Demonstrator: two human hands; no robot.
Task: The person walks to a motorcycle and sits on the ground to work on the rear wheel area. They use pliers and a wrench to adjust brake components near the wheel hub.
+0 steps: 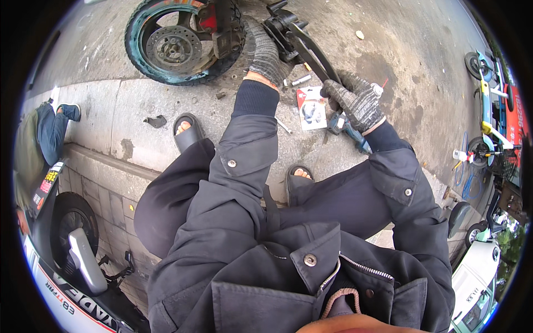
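Note:
Both my hands wear grey knit gloves. Between them is a black metal part with a bulky head and two long arms, slanting down to the right. My left hand is closed against its head, with the fingertips partly hidden. Wrapped around the lower end of the arms is my right hand. Just left of my left hand lies a scooter wheel with a brake disc and a blue-stained tyre. Below the black part are a carded package, a silver socket and a teal cordless power tool, partly covered by my right hand.
A metal rod and a dark broken piece lie on the paving. A thin red straw sticks up beside my right hand. At left stand a parked scooter and another person. More scooters and a white vehicle are at right.

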